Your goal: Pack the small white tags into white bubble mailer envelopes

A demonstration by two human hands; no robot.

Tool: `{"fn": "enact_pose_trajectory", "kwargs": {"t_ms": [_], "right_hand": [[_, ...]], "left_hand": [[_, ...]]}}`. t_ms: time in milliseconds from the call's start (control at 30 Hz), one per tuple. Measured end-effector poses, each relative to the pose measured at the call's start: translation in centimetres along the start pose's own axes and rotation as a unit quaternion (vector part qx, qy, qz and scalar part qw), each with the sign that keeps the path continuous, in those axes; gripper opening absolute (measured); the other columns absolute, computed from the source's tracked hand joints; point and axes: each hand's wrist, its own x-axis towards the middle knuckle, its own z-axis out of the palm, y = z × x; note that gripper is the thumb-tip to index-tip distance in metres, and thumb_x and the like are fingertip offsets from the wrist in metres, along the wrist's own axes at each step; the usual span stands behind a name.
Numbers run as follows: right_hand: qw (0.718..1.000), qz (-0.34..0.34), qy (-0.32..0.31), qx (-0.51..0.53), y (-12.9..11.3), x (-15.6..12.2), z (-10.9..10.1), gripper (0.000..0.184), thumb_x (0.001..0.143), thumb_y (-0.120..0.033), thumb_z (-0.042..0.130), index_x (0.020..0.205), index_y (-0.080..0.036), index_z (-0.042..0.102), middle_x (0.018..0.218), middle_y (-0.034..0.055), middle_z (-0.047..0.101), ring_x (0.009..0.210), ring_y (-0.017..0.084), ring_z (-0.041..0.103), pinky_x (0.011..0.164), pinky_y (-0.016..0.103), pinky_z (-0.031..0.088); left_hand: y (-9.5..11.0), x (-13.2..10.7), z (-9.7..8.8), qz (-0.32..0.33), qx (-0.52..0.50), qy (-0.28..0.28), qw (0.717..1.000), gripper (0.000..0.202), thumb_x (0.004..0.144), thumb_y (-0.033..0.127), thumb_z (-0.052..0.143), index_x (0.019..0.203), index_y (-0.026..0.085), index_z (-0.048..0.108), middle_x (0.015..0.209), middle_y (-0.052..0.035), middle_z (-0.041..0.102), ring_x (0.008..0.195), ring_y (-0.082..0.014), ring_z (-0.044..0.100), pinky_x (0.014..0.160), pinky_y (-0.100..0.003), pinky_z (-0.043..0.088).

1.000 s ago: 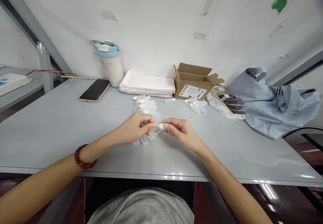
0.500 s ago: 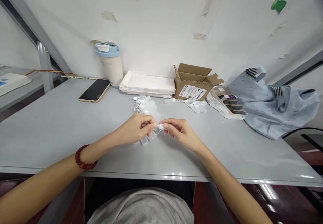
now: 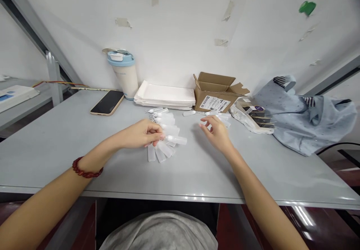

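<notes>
My left hand (image 3: 152, 134) is closed in a pinch at the white neck end of a small translucent plastic tube (image 3: 179, 140), whose body points right. Under and around it, several similar tubes (image 3: 165, 119) lie fanned out on the table, with thin white cords at their left ends. My right hand (image 3: 215, 131) is held above the table to the right, fingers apart and nothing in them. Just beyond its fingers is a smaller group of the same tubes (image 3: 225, 118), partly hidden by the hand.
At the back stand a phone (image 3: 107, 103), a cup with a blue lid (image 3: 123, 75), a stack of white envelopes or sheets (image 3: 165, 94) and an open cardboard box (image 3: 215, 100). A plastic packet (image 3: 257, 116) and a light blue cloth bag (image 3: 312, 115) lie on the right of the grey table (image 3: 180, 180).
My right hand has let go of the tube's white end and moved right and away, its fingers opening. My left hand has shifted a little left, with a tube now showing at its fingertips.
</notes>
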Motion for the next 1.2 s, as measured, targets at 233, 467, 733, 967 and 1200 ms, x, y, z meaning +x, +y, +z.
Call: {"fn": "enact_pose_trajectory", "kwargs": {"t_ms": [233,467,733,967,1200], "right_hand": [[0.991,0.066,0.042,-0.109,4.7,1.0,-1.1,0.031,0.081,-0.026,0.053,0.106,-0.01,0.063,0.11,0.0181,0.058,0.106,0.03,0.053,0.091,0.044,0.042],[0.981,0.1,0.001,-0.168,6.3,0.7,-0.3,0.032,0.078,-0.021,0.057,0.108,-0.012,0.065,0.113,0.0178,0.058,0.109,0.031,0.052,0.097,0.044,0.038],[0.979,0.116,-0.025,-0.168,6.2,0.6,0.1,0.027,0.08,-0.02,0.055,0.102,-0.013,0.067,0.111,0.0171,0.061,0.104,0.028,0.055,0.093,0.038,0.039],[0.987,0.12,-0.019,-0.109,5.0,0.8,-0.2,0.016,0.075,-0.015,0.053,0.078,-0.016,0.068,0.088,0.012,0.068,0.086,0.024,0.06,0.081,0.036,0.041],[0.99,0.134,-0.009,0.032,1.7,0.5,-1.4,0.011,0.077,-0.031,0.057,0.078,-0.021,0.059,0.076,0.0041,0.068,0.074,0.019,0.06,0.067,0.031,0.044]], "left_hand": [[-1.0,-0.4,-2.2,-0.009,0.022,-0.022,0.999,0.034,0.085,0.041,0.053,0.063,0.016,0.059,0.051,0.002,0.053,0.048,-0.0084,0.045,0.048,-0.018,0.036],[-1.4,-0.3,-2.6,-0.062,0.052,-0.048,0.996,0.037,0.085,0.045,0.052,0.063,0.015,0.059,0.063,-0.0003,0.062,0.051,-0.0091,0.048,0.052,-0.019,0.039],[-1.0,-0.4,-2.5,-0.076,0.072,-0.014,0.994,0.039,0.084,0.046,0.052,0.06,0.016,0.06,0.061,0.0,0.062,0.05,-0.0092,0.05,0.05,-0.019,0.037],[-1.3,-0.2,-2.4,-0.093,0.061,0.029,0.993,0.041,0.083,0.048,0.053,0.059,0.017,0.059,0.062,-0.0004,0.064,0.048,-0.0095,0.05,0.049,-0.019,0.037],[-0.6,-0.3,-1.5,-0.064,0.028,0.069,0.995,0.04,0.084,0.045,0.054,0.055,0.016,0.055,0.059,0.0004,0.062,0.046,-0.0078,0.047,0.049,-0.019,0.037]]}}
